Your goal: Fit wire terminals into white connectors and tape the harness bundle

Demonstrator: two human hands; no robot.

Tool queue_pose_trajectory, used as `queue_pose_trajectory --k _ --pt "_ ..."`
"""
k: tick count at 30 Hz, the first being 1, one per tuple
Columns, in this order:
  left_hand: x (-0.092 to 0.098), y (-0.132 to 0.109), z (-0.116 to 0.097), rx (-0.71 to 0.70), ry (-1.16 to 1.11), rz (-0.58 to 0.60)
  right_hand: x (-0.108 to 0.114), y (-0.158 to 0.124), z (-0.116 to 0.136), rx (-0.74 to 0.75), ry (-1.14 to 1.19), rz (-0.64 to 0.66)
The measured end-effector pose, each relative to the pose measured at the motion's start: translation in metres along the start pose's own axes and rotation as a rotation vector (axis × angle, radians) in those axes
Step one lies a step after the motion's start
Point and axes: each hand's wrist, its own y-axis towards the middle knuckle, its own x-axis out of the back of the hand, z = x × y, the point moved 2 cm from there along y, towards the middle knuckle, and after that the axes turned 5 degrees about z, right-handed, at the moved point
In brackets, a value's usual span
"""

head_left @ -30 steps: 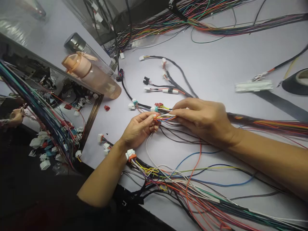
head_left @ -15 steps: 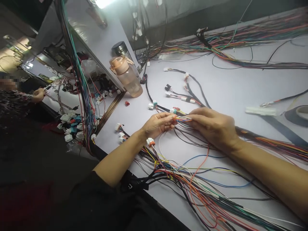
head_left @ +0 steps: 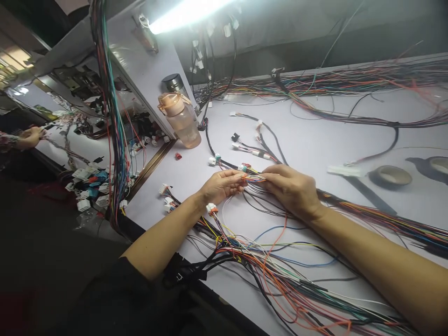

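Note:
My left hand (head_left: 224, 185) is closed in a pinch at one end of a small bundle of coloured wires (head_left: 255, 178). Something orange shows at its fingertips, mostly covered. A short way along, my right hand (head_left: 292, 189) is closed round the same wires. Just beyond the fingers lies a white and teal connector (head_left: 242, 168) with a red piece beside it. A white and orange connector (head_left: 211, 209) stands up on its wires near my left wrist. Below both hands, a thick wire harness (head_left: 252, 252) spreads across the table.
A water bottle (head_left: 182, 121) stands by the side panel. Rolls of tape (head_left: 390, 177) lie at the right. Long wires (head_left: 350, 79) run along the back. At the far left, another person's hand (head_left: 31, 137) is near a heap of connectors (head_left: 93, 184).
The camera view has turned, so the scene sits further left and more tape shows at the right. Both hands keep the same hold on the wires.

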Motion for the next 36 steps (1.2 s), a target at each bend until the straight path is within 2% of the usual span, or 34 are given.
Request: queue_pose_trajectory --k 6,14,19,23,28,36 --pt "0.004 0.003 0.001 -0.013 0.005 0.043 0.001 0.003 0.001 0.004 0.001 0.001" --pt "0.002 0.002 -0.001 -0.018 0.013 0.028 -0.001 0.002 -0.001 -0.011 0.009 0.025" --pt "0.001 0.002 -0.001 -0.023 0.014 0.033 0.005 0.004 0.004 0.032 -0.015 -0.054" --pt "0.002 0.002 0.000 -0.021 0.007 0.037 0.013 0.005 0.013 0.133 -0.035 -0.110" --pt "0.001 0.002 0.002 -0.025 -0.010 0.046 0.015 0.004 0.016 0.162 -0.095 -0.035" --pt "0.003 0.002 0.003 -0.026 -0.019 0.051 0.015 0.004 0.017 0.207 -0.137 -0.025"
